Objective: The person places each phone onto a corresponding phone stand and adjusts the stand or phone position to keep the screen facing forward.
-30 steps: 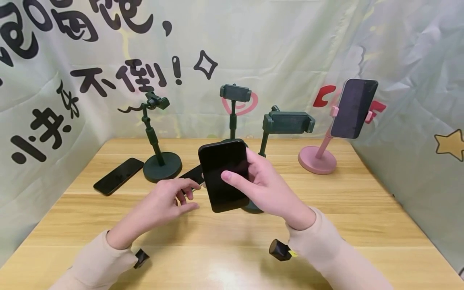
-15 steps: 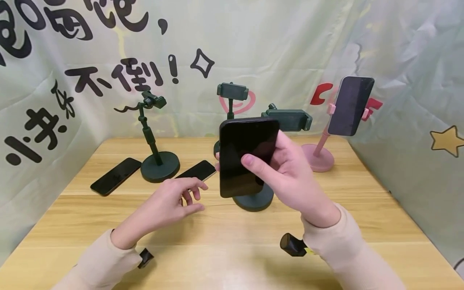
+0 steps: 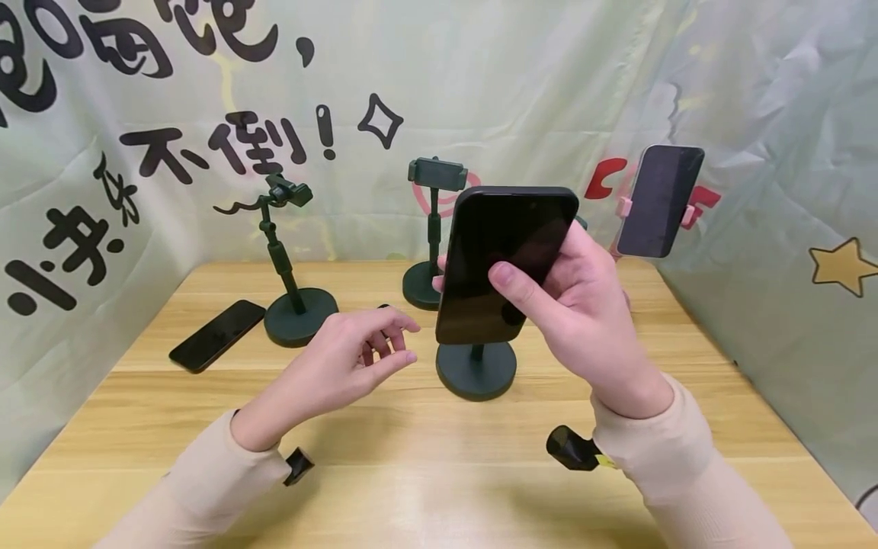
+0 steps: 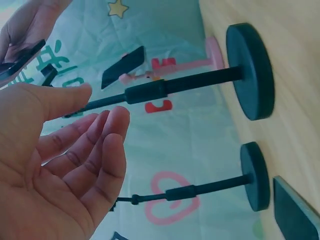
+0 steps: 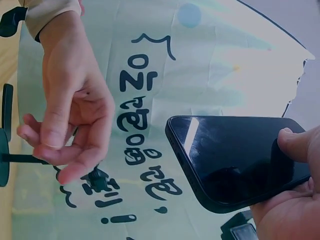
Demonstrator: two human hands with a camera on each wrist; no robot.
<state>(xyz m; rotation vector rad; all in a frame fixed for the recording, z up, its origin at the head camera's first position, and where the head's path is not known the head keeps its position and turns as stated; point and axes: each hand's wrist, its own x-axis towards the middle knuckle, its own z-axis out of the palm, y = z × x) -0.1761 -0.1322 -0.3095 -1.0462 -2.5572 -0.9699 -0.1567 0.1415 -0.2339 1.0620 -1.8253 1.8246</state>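
A black smartphone point(image 3: 490, 229) stands roughly upright above the table, its screen towards me. My right hand point(image 3: 593, 328) grips it from the right, the thumb lying across the screen and the fingers behind. To the left, my left hand point(image 3: 343, 358) hovers with loosely bent fingers; its palm point(image 4: 55, 180) holds nothing in the left wrist view. Behind the held phone is a dark green phone stand, with its round base point(image 3: 476, 374) showing and its clamp mostly hidden. Another phone point(image 4: 297, 210) lies on the table, almost covered by my left hand in the head view.
Two more green stands are at the back left point(image 3: 299, 316) and back middle point(image 3: 434, 229). One phone point(image 3: 217, 335) lies flat at the left. At the right, a pink stand's clamp holds a phone point(image 3: 661, 202). Printed cloth point(image 3: 535, 84) walls the wooden table point(image 3: 425, 488).
My right hand has carried the phone up and to the right, in front of the nearest green stand's clamp. My left hand has moved a little right, over the phone lying behind it.
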